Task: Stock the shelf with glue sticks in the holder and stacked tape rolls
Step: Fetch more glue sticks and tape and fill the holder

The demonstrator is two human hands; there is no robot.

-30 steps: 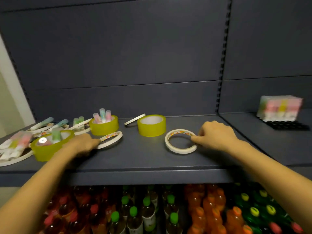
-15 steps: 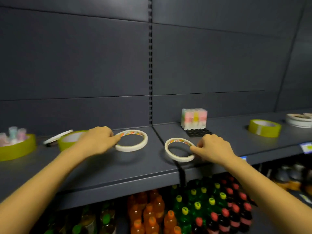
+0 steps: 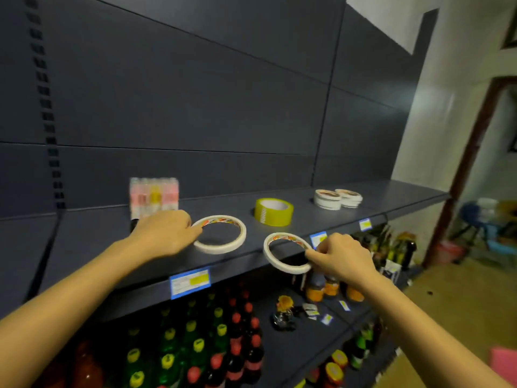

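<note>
My left hand [image 3: 165, 233] pinches one tape ring [image 3: 218, 249] over the shelf [image 3: 92, 242], just in front of the glue sticks [image 3: 154, 196]. My right hand [image 3: 340, 256] pinches a second ring [image 3: 288, 268] at the shelf's front edge. Behind the rings stands a yellow roll [image 3: 274, 212]; toward the shelf's right end lie stacked white rolls [image 3: 337, 198].

A single wide-angle view from the person's head faces forward and a little down, turned right along the shelf [image 3: 307, 217], whose edge runs from the near left to the far right. The back panel [image 3: 195, 107] fills the upper frame, and bottles [image 3: 195, 345] lie below. Both forearms enter from the bottom corners. The left hand [image 3: 165, 233] on the left roll [image 3: 221, 250] and the right hand [image 3: 340, 254] on the right roll [image 3: 267, 250] sit close at mid-frame. A door frame [image 3: 465, 163] and the floor [image 3: 447, 289] show far right.
</note>
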